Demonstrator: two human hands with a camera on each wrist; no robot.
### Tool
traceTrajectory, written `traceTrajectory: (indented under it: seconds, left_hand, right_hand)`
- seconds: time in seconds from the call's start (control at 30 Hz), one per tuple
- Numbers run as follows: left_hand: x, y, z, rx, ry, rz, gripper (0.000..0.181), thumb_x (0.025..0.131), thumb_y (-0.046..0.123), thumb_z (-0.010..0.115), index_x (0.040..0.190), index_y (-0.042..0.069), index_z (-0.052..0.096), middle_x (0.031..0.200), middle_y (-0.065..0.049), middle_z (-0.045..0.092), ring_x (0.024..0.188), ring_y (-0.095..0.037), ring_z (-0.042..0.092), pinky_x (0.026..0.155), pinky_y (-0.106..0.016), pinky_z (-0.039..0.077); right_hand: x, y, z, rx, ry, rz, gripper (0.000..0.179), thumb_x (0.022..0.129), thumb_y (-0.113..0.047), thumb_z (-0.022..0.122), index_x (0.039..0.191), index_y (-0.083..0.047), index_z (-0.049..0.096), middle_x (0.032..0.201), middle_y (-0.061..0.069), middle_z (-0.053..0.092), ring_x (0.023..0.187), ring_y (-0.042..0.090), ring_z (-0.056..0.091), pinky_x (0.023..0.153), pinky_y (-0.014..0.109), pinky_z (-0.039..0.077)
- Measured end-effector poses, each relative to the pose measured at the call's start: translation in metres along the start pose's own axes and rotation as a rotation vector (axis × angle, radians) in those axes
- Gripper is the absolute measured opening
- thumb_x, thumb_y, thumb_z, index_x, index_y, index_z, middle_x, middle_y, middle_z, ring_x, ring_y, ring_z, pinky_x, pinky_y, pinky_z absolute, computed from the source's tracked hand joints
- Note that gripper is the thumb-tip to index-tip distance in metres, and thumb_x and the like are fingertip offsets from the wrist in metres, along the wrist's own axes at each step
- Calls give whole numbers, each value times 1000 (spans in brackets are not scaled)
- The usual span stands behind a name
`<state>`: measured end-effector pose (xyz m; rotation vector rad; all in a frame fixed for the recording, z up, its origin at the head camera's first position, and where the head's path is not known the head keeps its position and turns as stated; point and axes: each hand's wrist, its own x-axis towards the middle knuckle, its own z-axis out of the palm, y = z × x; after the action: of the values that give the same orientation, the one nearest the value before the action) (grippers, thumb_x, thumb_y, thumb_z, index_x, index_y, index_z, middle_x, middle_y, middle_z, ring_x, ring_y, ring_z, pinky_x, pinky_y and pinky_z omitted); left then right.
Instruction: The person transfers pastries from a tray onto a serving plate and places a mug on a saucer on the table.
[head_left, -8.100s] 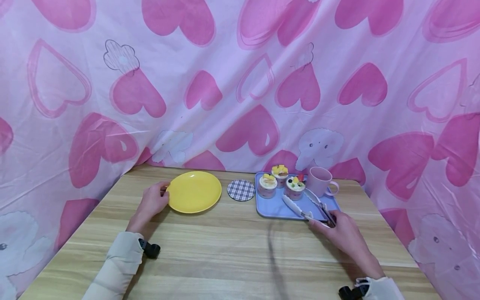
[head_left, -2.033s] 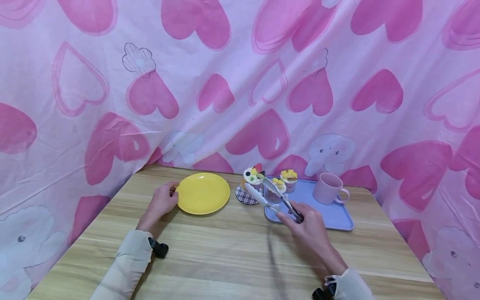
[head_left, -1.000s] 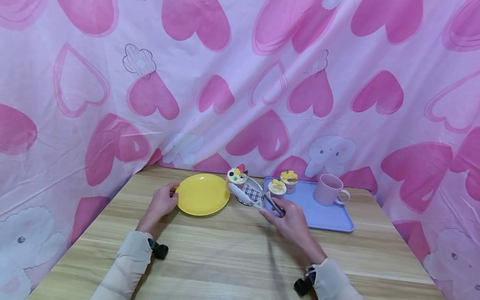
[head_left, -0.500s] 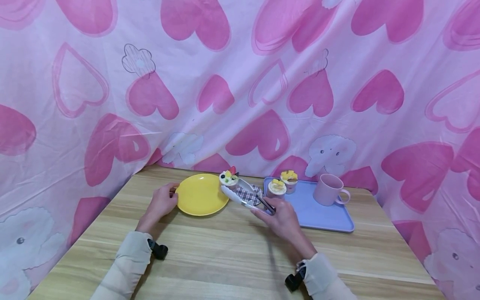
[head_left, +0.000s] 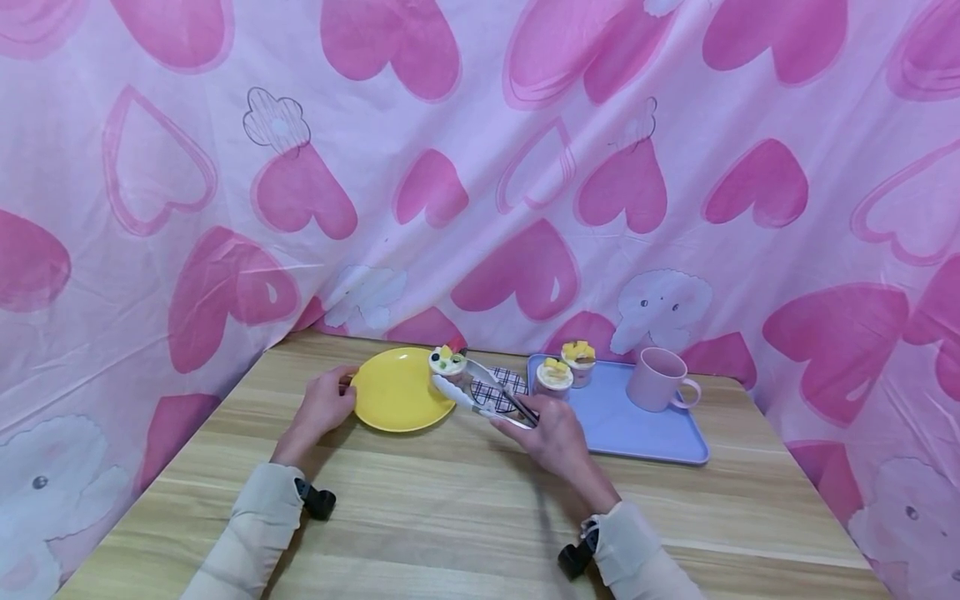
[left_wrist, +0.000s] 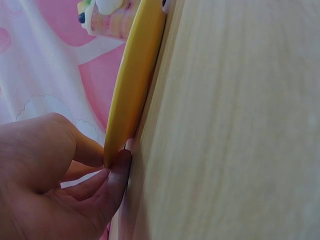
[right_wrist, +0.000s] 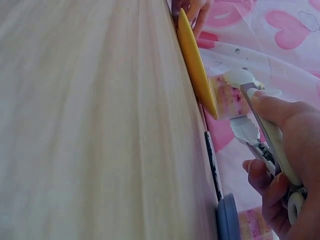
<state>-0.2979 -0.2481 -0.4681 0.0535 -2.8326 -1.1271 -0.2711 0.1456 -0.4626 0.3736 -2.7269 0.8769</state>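
Note:
My left hand (head_left: 322,408) pinches the left rim of a yellow plate (head_left: 393,400); in the left wrist view, thumb and fingers (left_wrist: 90,150) meet at the plate's edge. My right hand (head_left: 558,437) grips a pair of tongs (head_left: 517,406) with white tips. Between those tips is a cream dessert cup (head_left: 446,365) topped with fruit, at the plate's right side. In the right wrist view, the cup's base (right_wrist: 220,97) lies against the plate or just off it; I cannot tell which. The tongs cover part of the cup.
A round checked coaster (head_left: 501,382) lies right of the plate, partly behind the tongs. Further right, a blue tray (head_left: 645,437) bears two more dessert cups (head_left: 553,379) and a pink mug (head_left: 654,381). A pink heart-print cloth (head_left: 510,267) hangs behind the wooden table (head_left: 420,517).
The tongs took the fruit-topped cup from the tray, and my right hand carried it left, past the coaster, to the plate's right side. My left hand has stayed at the plate's rim.

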Motion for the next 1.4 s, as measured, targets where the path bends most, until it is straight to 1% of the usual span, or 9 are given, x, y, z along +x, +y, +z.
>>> traceTrajectory:
  seconds: [0.27, 0.5, 0.6, 0.7, 0.77, 0.97, 1.17, 1.3, 1.4]
  left_hand:
    - [1, -2, 0, 1, 3, 10, 52, 106, 9, 51, 155, -6, 51, 141, -30, 65, 124, -39, 65, 107, -54, 59]
    - [1, -1, 1, -7, -1, 2, 52, 106, 9, 51, 156, -6, 51, 142, -30, 65, 124, -38, 64, 106, -52, 59]
    - [1, -1, 1, -8, -1, 6, 52, 106, 9, 51, 155, -6, 51, 142, -30, 65, 125, -39, 64, 106, -52, 59]
    - [1, -1, 0, -10, -2, 8, 52, 106, 9, 50, 155, -6, 51, 142, -30, 65, 125, -39, 64, 106, -53, 59]
    - [1, -1, 0, -10, -3, 8, 52, 106, 9, 50, 156, -6, 51, 142, -30, 65, 125, -39, 64, 107, -53, 58]
    - [1, -2, 1, -15, -11, 3, 53, 106, 9, 50, 157, -6, 50, 145, -31, 63, 129, -41, 63, 109, -55, 57]
    - [1, -2, 1, -18, -9, 10, 53, 105, 9, 51, 156, -7, 50, 144, -32, 63, 129, -42, 63, 109, -56, 56]
    - [0, -1, 1, -16, -5, 4, 53, 105, 9, 51, 156, -6, 50, 143, -31, 64, 128, -41, 63, 109, -55, 57]
    - [-1, 0, 0, -13, -5, 3, 53, 105, 9, 51, 155, -6, 51, 143, -31, 64, 128, -41, 63, 109, -55, 57]
  right_hand:
    - [7, -7, 9, 22, -34, 28, 70, 84, -61, 87, 137, -17, 77, 104, 3, 77, 85, 15, 63, 63, 24, 50]
    - [12, -10, 18, 1, -18, -45, 60, 86, -63, 84, 126, -19, 82, 93, -1, 75, 80, 13, 57, 58, 24, 41]
    - [14, -13, 20, 18, -16, -38, 60, 86, -62, 85, 127, -18, 82, 86, -1, 71, 73, 12, 53, 57, 24, 38]
    - [15, -16, 21, 54, -36, -12, 63, 86, -62, 86, 132, -18, 80, 77, -1, 63, 65, 12, 48, 53, 24, 35]
    - [16, -18, 22, 70, -52, -3, 66, 86, -62, 85, 134, -18, 79, 76, -1, 61, 63, 13, 46, 53, 24, 34]
    - [21, -21, 31, 70, -38, -24, 66, 85, -64, 85, 134, -19, 79, 96, -1, 78, 79, 12, 57, 64, 24, 43]
    - [23, -26, 40, 99, 14, -49, 64, 84, -58, 89, 133, -18, 80, 108, 2, 83, 85, 14, 62, 71, 27, 50]
    - [25, -31, 43, 127, 18, -46, 63, 84, -56, 90, 132, -17, 80, 109, 3, 83, 84, 13, 62, 71, 28, 53]
    - [26, -34, 45, 150, 0, -29, 64, 84, -56, 89, 133, -15, 79, 102, 4, 82, 78, 13, 60, 67, 27, 51]
